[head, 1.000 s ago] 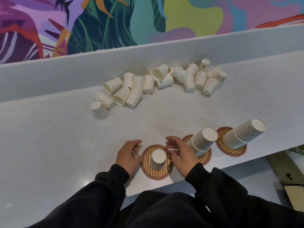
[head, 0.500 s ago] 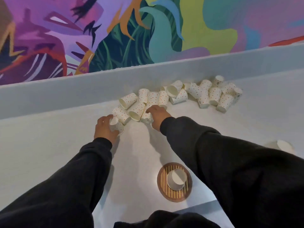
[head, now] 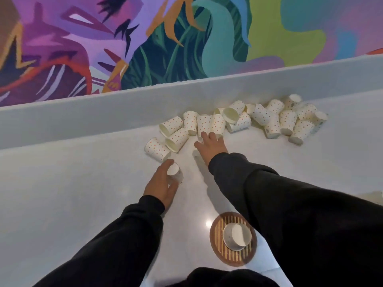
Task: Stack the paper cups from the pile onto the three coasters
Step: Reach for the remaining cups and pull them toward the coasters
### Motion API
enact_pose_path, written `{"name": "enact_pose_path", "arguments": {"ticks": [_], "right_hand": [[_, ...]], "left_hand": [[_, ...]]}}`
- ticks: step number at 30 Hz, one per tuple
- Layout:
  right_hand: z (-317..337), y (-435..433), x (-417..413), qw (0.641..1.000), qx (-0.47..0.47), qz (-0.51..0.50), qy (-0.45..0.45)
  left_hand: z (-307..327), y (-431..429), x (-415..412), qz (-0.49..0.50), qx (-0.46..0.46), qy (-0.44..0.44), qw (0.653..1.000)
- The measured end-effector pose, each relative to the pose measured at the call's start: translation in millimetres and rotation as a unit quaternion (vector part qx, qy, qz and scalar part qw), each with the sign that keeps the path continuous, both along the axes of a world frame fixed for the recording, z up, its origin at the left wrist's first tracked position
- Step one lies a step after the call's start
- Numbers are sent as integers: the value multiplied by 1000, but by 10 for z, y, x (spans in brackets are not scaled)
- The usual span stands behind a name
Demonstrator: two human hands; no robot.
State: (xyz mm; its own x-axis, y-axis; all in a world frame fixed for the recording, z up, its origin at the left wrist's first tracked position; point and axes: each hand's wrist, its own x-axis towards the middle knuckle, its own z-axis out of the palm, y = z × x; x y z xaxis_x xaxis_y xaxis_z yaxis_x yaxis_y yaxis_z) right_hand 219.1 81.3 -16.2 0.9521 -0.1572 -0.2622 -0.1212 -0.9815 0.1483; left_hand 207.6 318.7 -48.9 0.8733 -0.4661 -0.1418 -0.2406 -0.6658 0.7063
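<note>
Several dotted paper cups lie in a pile (head: 238, 121) along the back of the white counter. My left hand (head: 160, 184) is closed around one upturned cup (head: 175, 174) just in front of the pile's left end. My right hand (head: 211, 146) lies palm down at the pile's near edge, fingers spread, fingertips touching two cups. What is under its palm is hidden. Near me a round striped coaster (head: 217, 245) carries one upturned cup (head: 237, 236). The other two coasters are hidden behind my right sleeve.
A raised white ledge (head: 83, 121) runs behind the pile, with a painted mural wall (head: 145, 48) above it. The counter's near edge (head: 275, 270) passes just below the coaster. My black sleeves cover the lower part of the view.
Both hands left the near coaster and reached to the pile. My left hand took the leftmost cup and has drawn it back toward me. The view tilted up and left.
</note>
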Motion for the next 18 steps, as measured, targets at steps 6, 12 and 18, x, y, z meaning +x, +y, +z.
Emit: {"name": "enact_pose_path", "arguments": {"ticks": [6, 12, 18], "right_hand": [[158, -13, -38, 985, 120, -103, -63], [639, -96, -512, 806, 483, -310, -146], [806, -91, -1401, 717, 568, -322, -244]], "left_hand": [[109, -168, 37, 124, -90, 86, 984], [41, -158, 2, 157, -204, 197, 946], [317, -358, -680, 12, -222, 199, 955]]}}
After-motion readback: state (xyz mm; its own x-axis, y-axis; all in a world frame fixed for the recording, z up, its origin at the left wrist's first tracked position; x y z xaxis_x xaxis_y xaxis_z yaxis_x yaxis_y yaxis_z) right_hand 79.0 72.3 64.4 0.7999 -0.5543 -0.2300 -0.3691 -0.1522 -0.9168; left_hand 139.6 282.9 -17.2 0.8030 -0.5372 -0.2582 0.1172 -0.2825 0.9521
